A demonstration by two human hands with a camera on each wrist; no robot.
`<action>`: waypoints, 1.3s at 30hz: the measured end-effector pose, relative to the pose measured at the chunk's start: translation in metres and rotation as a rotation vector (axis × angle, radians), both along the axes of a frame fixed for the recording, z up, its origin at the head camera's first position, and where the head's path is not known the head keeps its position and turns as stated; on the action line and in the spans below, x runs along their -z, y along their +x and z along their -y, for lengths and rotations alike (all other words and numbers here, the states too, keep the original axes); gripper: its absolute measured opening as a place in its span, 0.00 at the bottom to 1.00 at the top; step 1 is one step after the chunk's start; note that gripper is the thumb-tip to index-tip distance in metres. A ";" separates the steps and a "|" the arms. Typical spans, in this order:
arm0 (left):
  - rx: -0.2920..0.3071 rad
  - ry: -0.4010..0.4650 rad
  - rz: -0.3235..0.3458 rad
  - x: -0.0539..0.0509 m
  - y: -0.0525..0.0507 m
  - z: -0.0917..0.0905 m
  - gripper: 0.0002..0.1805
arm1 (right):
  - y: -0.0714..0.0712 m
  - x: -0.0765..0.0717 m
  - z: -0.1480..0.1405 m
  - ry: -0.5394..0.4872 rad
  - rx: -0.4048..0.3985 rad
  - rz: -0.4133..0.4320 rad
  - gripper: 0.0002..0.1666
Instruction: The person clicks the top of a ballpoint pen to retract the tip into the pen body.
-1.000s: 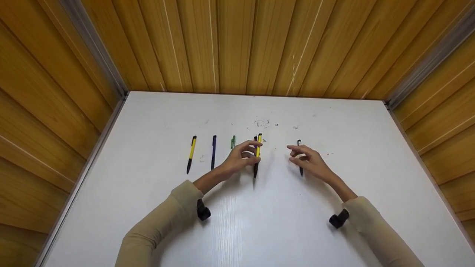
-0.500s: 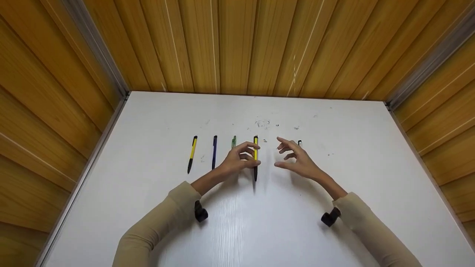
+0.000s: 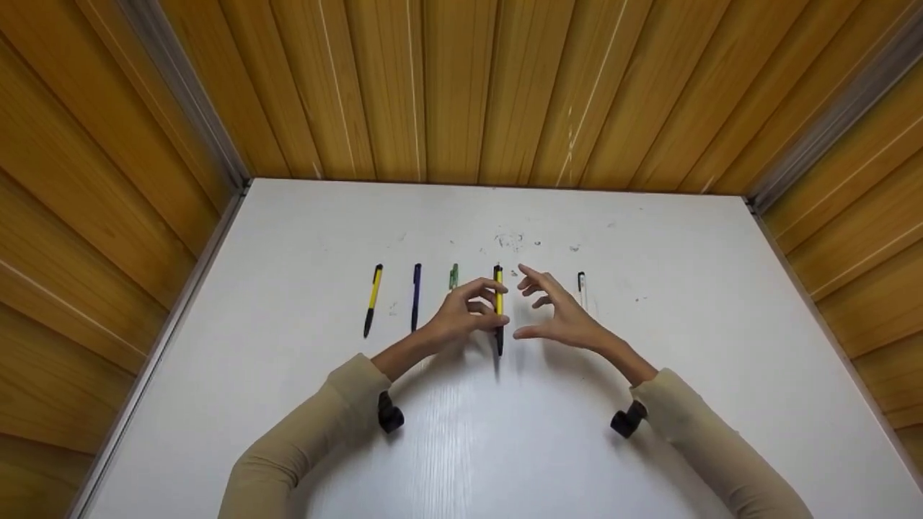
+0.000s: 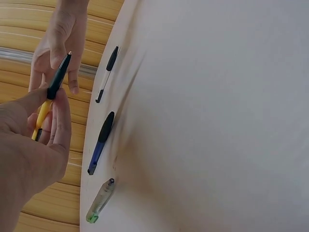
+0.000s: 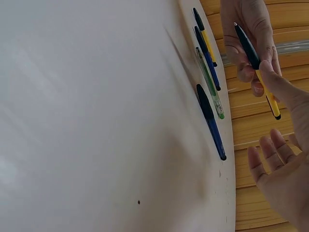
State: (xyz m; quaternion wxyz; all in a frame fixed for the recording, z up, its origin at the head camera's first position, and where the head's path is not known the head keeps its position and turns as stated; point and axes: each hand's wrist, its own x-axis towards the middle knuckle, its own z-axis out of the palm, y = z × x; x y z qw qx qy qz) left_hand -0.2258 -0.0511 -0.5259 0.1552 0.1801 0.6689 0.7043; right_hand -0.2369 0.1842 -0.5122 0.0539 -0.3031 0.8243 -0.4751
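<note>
A yellow ballpoint pen with a black grip [image 3: 500, 299] is pinched between the thumb and fingers of my left hand [image 3: 465, 310], raised off the table. Its black tip shows in the left wrist view. Close by on the right, my right hand [image 3: 559, 310] is spread with bent, parted fingers and holds nothing. In the head view a small gap separates it from the pen; in the right wrist view its thumb overlaps the pen, and I cannot tell whether they touch. Beneath the raised pen lies a blue pen [image 5: 211, 123], mostly hidden in the head view.
On the white table [image 3: 461, 447], a row holds another yellow pen [image 3: 373, 299], another blue pen [image 3: 416, 295], a clear green pen [image 3: 453, 276] partly behind my left hand, and a white-and-black pen [image 3: 583, 288] beyond my right hand. Wooden panels [image 3: 461, 94] wall the back and sides.
My right hand has moved left from above the white-and-black pen toward the raised yellow pen, its fingers spreading. My left hand has kept its hold, shifting the pen slightly toward me.
</note>
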 end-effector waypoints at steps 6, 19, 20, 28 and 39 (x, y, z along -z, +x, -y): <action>-0.001 -0.023 -0.061 0.002 0.000 -0.001 0.31 | -0.002 0.004 0.008 -0.011 -0.051 0.024 0.69; 0.002 -0.001 -0.041 0.000 0.002 0.000 0.26 | -0.003 0.007 0.013 0.000 -0.067 0.010 0.70; 0.005 0.002 -0.034 0.000 0.002 0.000 0.25 | -0.003 0.007 0.013 0.001 -0.071 0.010 0.70; 0.023 0.049 0.012 0.001 0.003 0.000 0.27 | -0.003 0.006 0.012 -0.002 -0.081 0.022 0.70; 0.027 0.068 0.021 0.005 0.005 -0.002 0.30 | -0.004 0.008 0.008 0.009 -0.066 0.062 0.71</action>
